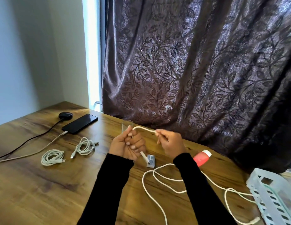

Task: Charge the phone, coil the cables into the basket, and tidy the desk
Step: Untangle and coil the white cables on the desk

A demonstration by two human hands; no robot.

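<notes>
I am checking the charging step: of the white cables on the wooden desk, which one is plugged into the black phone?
The long thin white cable leaving the desk's left edge; its plug enters the black phone.

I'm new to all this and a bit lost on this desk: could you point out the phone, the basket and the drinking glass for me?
phone (80,123): head view, middle of its dark screen.
basket (261,192): head view, its slotted pale side wall.
drinking glass (125,126): head view, its clear wall below the rim.

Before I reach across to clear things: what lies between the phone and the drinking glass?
Head view: only bare desk between the phone and the glass.
</notes>
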